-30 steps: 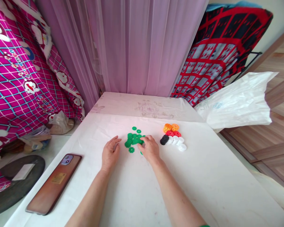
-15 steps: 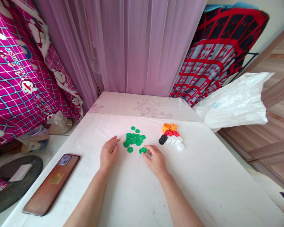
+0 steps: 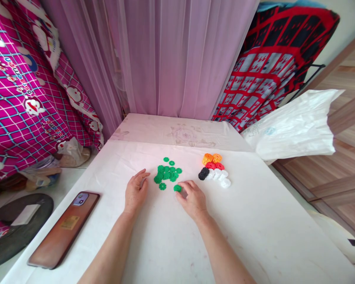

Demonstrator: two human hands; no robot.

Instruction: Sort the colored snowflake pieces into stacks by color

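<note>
A pile of green toothed plastic discs [image 3: 167, 172] lies in the middle of the white table [image 3: 254, 221]. My left hand [image 3: 135, 192] rests flat on the table just left of the pile, fingers stretched out and holding nothing. My right hand [image 3: 192, 199] sits just below and to the right of the pile, its fingertips curled on a single green disc [image 3: 177, 188] that lies apart from the others. To the right is a second cluster: orange discs [image 3: 212, 158], red discs [image 3: 215, 166], a black disc [image 3: 203, 173] and white discs [image 3: 219, 178].
A phone in a brown case [image 3: 63, 228] lies near the table's left edge. A white plastic bag [image 3: 295, 128] sits off the right side. Pink curtains [image 3: 165, 55] and patterned blankets [image 3: 26, 94] close in the back and sides.
My right hand pulled back from the green pile toward me, bringing one green disc out of the pile. My left hand stayed in place.
</note>
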